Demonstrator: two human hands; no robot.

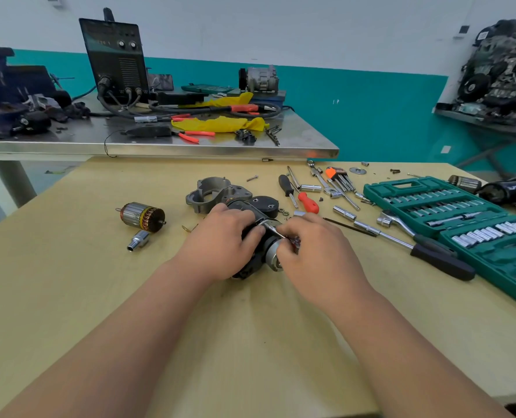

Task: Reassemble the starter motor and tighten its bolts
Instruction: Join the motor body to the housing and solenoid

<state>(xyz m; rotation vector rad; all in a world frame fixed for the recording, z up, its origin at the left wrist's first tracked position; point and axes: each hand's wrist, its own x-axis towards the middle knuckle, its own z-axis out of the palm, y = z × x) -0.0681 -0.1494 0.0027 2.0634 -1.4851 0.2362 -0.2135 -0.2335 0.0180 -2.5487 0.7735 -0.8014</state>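
The black starter motor body (pixel 252 260) lies on the wooden table (pixel 99 297) at the centre, its silver round end (pixel 273 257) pointing toward me. My left hand (pixel 220 245) is curled over the body's left side and grips it. My right hand (pixel 314 248) pinches a thin metal tool (pixel 273 230) against the top of the motor. A grey cast housing (pixel 211 193) and a black end cap (pixel 265 204) sit just behind the hands. The copper-wound armature (pixel 142 215) lies to the left, with a silver socket (pixel 138 240) in front of it.
An open green socket set (pixel 462 218) fills the right side, with a ratchet (pixel 422 239), loose sockets, hex keys (pixel 339 176) and a red-handled screwdriver (pixel 308 202) beside it. A steel bench (pixel 190 149) with a welding machine (pixel 115 61) stands behind the table.
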